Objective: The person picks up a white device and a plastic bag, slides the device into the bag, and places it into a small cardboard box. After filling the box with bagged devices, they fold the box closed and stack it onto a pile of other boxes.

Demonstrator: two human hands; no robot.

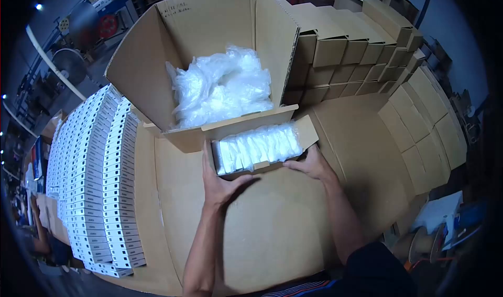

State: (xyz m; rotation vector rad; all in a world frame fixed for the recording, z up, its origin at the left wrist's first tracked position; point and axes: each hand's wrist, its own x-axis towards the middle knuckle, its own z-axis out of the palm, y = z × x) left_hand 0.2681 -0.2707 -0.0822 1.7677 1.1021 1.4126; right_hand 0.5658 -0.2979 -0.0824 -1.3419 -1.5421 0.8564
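A small open cardboard box stands in front of me, its back and right flaps folded out. A row of white items in clear plastic bags fills it, packed side by side. My left hand grips the box's left end, fingers along the side wall and thumb stretched along the front. At the front right corner, my right hand holds the box, with the thumb on the front wall. Directly behind is a large open carton holding a heap of clear plastic-wrapped pieces.
Tall stacks of white printed boxes line the left side. Closed brown boxes are piled at the back right, and more stand at the right edge. Cardboard covers the worktop. Spools sit low at right.
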